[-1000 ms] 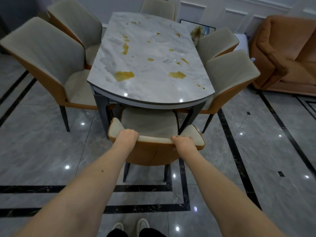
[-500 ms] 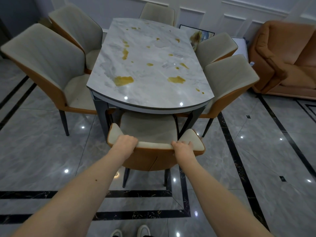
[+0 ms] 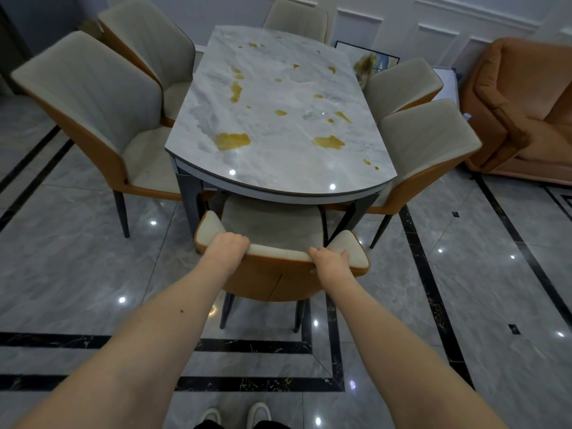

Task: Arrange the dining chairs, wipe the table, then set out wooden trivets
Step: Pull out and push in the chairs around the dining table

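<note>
My left hand and right hand grip the near chair by its backrest; it has slid slightly farther under the table, nearly tucked, wiping comes next.

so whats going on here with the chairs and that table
A person stands at the near end of the marble table, with the left hand and right hand gripping the top edge of the backrest of the near chair. Its seat is partly tucked under the tabletop. Five more chairs stand around the table. Yellow-brown spills dot the tabletop, so wiping is not yet done, and no trivets are in view.
</note>
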`<control>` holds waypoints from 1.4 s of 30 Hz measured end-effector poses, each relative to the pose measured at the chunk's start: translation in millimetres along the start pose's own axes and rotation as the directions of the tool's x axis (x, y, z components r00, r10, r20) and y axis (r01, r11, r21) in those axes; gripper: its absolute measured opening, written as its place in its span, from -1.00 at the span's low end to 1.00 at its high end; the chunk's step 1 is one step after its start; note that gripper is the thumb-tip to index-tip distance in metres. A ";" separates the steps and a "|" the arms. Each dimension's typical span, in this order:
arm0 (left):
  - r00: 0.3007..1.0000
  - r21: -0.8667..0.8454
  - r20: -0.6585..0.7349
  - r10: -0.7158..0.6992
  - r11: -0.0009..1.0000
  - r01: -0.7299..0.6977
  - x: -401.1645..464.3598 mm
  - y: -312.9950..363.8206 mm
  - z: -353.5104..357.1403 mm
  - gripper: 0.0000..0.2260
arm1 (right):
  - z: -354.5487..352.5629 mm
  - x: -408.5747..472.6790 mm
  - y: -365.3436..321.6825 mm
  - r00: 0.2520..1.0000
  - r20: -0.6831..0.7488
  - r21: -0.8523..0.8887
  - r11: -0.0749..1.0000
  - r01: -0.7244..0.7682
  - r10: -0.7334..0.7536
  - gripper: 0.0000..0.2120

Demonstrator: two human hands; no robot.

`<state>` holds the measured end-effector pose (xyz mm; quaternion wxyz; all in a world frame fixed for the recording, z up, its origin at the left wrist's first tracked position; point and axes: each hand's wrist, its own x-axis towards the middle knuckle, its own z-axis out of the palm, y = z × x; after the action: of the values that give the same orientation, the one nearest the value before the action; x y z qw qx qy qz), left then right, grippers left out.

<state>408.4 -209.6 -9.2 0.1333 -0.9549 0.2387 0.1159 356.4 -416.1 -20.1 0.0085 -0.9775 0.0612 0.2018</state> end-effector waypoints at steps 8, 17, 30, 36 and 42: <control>1.000 -0.035 -0.003 0.026 0.999 -0.026 10.3 15.3 -2.2 -0.75 | -7.4 11.2 21.7 0.998 0.056 -0.063 0.998 -0.028 0.032 -0.67; 0.999 -0.043 0.036 0.011 0.999 -0.009 12.3 2.3 -5.2 -0.73 | -5.2 9.0 5.8 0.999 0.007 -0.072 0.996 -0.044 0.045 -0.74; 0.999 -0.043 0.022 -0.033 0.998 0.034 9.4 0.7 -2.5 -0.75 | -4.1 3.7 -1.4 0.999 -0.020 -0.049 0.998 -0.047 0.046 -0.78; 0.998 -0.065 0.033 -0.049 0.997 0.051 11.5 1.5 -2.3 -0.73 | -5.0 3.5 -2.0 0.999 -0.011 -0.059 0.997 -0.051 0.050 -0.70; 0.998 -0.064 0.022 -0.059 0.996 0.060 9.9 3.2 -0.6 -0.73 | -6.0 1.8 -2.0 0.999 -0.003 -0.060 0.997 -0.047 0.047 -0.66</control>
<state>415.4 -216.6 -12.1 0.1083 -0.9642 0.2049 0.1292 360.6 -414.6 -15.4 -0.0256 -0.9758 0.0782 0.2027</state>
